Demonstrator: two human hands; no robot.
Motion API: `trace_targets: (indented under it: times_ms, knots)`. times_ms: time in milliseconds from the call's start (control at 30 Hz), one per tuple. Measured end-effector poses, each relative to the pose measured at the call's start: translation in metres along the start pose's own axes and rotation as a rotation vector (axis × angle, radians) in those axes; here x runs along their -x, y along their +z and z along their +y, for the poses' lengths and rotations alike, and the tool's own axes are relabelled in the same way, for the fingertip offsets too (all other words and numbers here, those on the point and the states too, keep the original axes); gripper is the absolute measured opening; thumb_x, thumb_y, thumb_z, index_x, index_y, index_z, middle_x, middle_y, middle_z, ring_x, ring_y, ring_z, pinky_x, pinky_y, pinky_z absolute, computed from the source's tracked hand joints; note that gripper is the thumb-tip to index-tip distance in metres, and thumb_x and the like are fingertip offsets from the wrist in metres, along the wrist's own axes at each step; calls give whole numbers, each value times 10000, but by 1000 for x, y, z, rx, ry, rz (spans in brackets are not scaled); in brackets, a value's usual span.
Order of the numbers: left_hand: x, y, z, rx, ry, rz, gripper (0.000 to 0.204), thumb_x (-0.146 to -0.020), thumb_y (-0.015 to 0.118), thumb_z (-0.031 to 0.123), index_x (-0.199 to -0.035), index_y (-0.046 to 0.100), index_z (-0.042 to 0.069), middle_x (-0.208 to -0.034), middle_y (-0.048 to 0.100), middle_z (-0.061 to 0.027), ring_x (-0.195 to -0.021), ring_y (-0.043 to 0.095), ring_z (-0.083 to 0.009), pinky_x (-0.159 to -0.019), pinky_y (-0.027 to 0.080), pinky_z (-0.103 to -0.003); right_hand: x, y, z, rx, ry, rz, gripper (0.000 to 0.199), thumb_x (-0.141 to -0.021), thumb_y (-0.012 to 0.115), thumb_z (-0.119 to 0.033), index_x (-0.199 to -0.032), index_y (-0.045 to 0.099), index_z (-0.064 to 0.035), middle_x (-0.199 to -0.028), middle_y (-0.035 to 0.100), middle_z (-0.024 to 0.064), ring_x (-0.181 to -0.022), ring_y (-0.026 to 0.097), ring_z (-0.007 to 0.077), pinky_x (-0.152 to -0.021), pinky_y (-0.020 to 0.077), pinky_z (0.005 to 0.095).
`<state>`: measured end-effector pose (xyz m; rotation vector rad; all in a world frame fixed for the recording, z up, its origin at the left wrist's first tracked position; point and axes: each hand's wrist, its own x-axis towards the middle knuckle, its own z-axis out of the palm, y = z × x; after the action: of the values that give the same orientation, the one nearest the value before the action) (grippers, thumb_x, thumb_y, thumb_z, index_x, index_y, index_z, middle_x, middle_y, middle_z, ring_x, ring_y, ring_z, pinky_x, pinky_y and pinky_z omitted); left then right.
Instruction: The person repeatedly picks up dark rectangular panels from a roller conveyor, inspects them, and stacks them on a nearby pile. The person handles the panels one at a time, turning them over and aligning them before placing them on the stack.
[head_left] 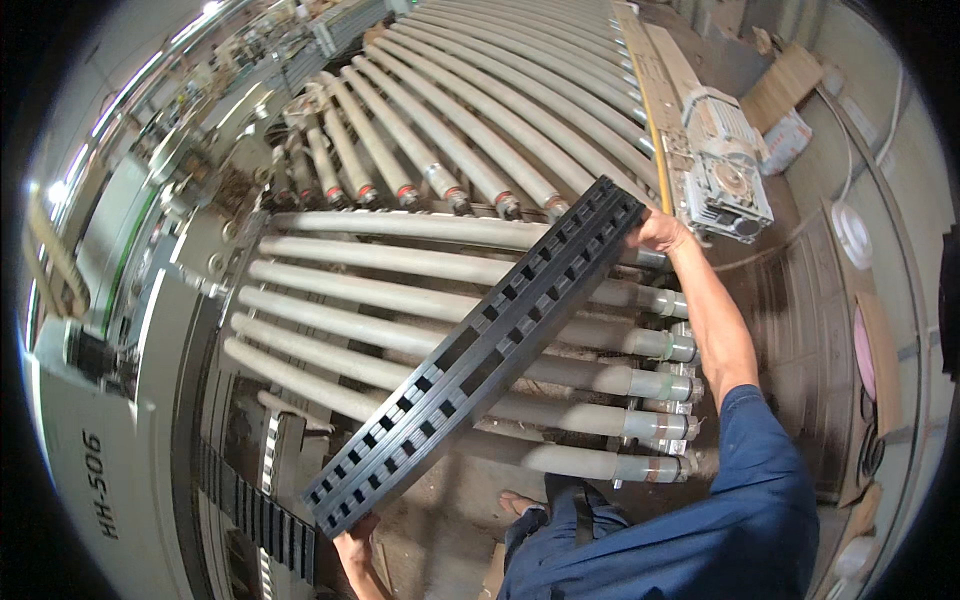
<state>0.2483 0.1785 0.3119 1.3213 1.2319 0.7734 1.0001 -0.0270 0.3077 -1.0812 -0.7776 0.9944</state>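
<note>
A long black slotted bar [480,350], with rows of rectangular notches along its top, slants across the middle of the view. It looks like several strips side by side, though I cannot tell if they are separate pieces. My right hand [661,232] grips its far right end, fingers partly hidden behind it. At the near left end my left hand [357,545] holds it from the underside, most of its fingers out of sight. The bar is held above the grey rollers [400,293] of a conveyor; whether it touches them I cannot tell.
More rollers [480,110] fan out in a curve beyond. A grey motor with gearbox [728,185] sits by the yellow-edged rail at right. To the left stands a pale machine housing [100,480] beside a black ribbed belt [255,510]. Cardboard [783,88] leans near the wall.
</note>
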Motion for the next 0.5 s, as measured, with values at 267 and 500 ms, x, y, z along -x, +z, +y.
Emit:
trace_targets:
  times_ms: [267, 500]
  knots:
    - [10, 7, 15, -396, -27, 27, 458, -662, 778, 52, -1104, 663, 9, -985, 678, -95, -908, 641, -246, -799, 518, -379, -20, -30, 43, 15, 14, 53, 897, -603, 830, 36, -1422, 480, -64, -1366, 554, 92, -1158, 549, 210, -987, 455, 366]
    - [-14, 36, 39, 236, 253, -214, 1212, -520, 896, 91, -1548, 253, 115, -1585, 279, -70, -1436, 310, -269, -1164, 326, -465, 15, -102, 35, -208, 17, 43, 619, -793, 783, -329, -1293, 569, -33, -1268, 622, 74, -1228, 544, 227, -1088, 391, 400]
